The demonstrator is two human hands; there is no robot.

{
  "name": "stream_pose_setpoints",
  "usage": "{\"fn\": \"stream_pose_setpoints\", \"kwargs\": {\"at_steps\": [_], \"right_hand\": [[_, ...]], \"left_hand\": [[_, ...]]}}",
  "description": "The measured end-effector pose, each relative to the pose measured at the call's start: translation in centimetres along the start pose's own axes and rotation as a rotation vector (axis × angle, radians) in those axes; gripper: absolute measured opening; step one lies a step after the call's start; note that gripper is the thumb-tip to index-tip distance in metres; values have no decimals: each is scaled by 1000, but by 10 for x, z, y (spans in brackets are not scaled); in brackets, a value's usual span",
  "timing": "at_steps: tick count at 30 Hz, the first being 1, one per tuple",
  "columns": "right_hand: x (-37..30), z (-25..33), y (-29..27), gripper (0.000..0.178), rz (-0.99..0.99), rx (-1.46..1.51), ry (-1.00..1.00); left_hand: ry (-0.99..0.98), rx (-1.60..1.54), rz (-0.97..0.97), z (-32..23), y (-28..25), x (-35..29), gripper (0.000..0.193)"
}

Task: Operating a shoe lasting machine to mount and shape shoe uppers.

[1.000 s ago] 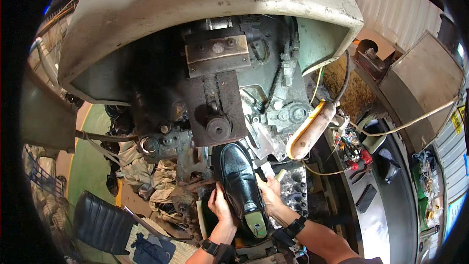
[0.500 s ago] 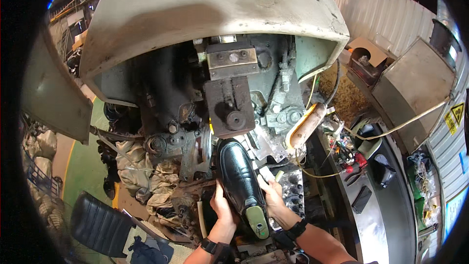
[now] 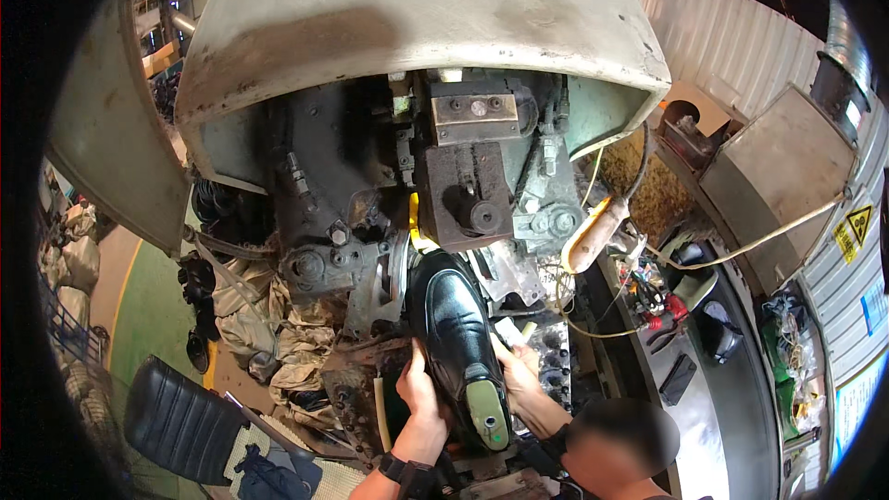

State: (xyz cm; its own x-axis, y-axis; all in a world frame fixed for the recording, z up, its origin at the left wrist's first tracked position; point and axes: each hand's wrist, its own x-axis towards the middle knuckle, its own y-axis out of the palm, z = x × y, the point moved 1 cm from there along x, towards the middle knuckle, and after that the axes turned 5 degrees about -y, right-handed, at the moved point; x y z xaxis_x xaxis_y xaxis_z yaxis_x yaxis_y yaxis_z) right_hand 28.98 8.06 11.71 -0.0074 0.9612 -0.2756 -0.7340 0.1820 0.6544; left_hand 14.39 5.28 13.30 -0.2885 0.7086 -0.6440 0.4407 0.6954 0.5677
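Observation:
A black leather shoe upper (image 3: 456, 315) sits stretched over a green shoe last (image 3: 484, 414), with its toe pointing away from me. My left hand (image 3: 423, 398) grips its left side, the thumb lying along the edge. From the right, my right hand (image 3: 519, 378) holds the other side near the heel. The toe lies close below a dark metal block (image 3: 463, 194) of the machine; whether they touch I cannot tell. A yellow piece (image 3: 419, 227) shows beside the toe. A blurred patch covers my right wrist.
A large pale hood (image 3: 417, 18) overhangs the machine. At the right hang a lamp (image 3: 593, 236) and its cable, above a bench with pliers (image 3: 662, 341) and a dark phone-like object (image 3: 679, 380). A black chair (image 3: 181, 421) and cloth bundles (image 3: 301, 347) are at left.
My view has shifted slightly, so the machine block appears farther right. More of the yellow piece beside the toe shows. Both hands keep their hold on the shoe upper.

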Motion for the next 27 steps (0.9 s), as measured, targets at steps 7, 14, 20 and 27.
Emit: {"fn": "stream_pose_setpoints", "kwargs": {"at_steps": [7,14,20,27], "right_hand": [[7,3,3,24,-44,-31,38],[20,-6,-5,25,-44,31,91],[33,-9,-6,28,-6,92,119],[28,-11,-7,35,-10,72,119]], "left_hand": [[-62,-45,47,0,1,8,48],[-57,-35,79,10,-5,21,52],[7,-29,47,15,0,25,51],[-59,-26,76,6,1,21,52]]}}
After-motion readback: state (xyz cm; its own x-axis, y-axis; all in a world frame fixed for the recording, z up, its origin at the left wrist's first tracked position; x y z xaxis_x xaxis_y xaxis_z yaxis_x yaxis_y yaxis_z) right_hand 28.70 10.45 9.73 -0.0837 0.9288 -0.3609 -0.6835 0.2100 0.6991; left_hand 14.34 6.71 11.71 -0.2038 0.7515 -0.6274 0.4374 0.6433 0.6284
